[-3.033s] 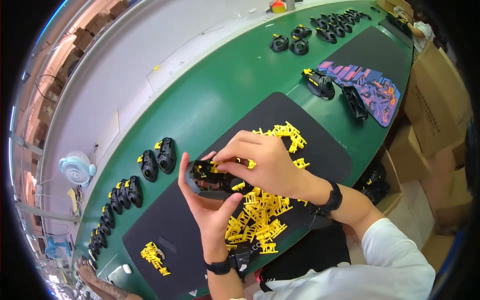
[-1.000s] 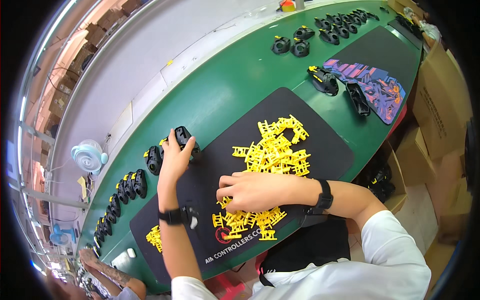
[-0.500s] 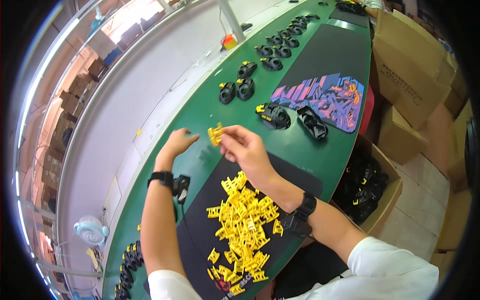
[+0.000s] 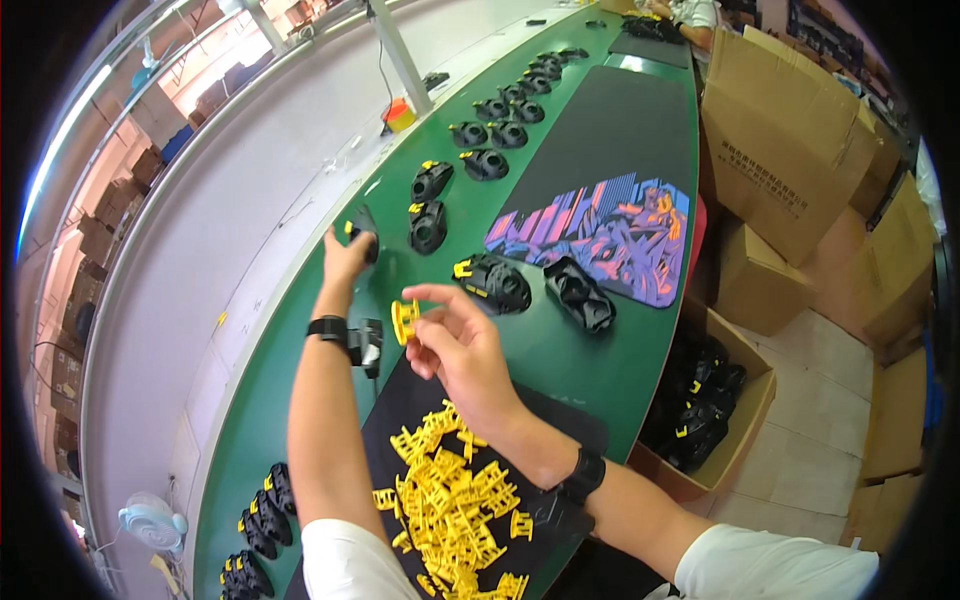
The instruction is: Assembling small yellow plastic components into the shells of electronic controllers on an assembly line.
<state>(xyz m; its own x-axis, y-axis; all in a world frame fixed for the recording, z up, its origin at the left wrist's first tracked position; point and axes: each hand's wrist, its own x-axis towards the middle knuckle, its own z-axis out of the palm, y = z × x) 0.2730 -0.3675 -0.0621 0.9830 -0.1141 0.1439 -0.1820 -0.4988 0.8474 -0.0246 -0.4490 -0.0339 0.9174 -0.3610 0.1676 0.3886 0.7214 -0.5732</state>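
Pinching yellow clip (image 4: 402, 323) at tips of right hand (image 4: 462, 352); left hand (image 4: 345, 258) grips black shell (image 4: 368, 229).

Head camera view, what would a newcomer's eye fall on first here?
Probably the bright yellow plastic pieces heaped on the black mat at the lower middle. Just above, the right hand pinches one yellow piece, while the left hand, farther left and up, grasps a black shell. The purple-patterned mat also stands out on the green table, right of the hands.
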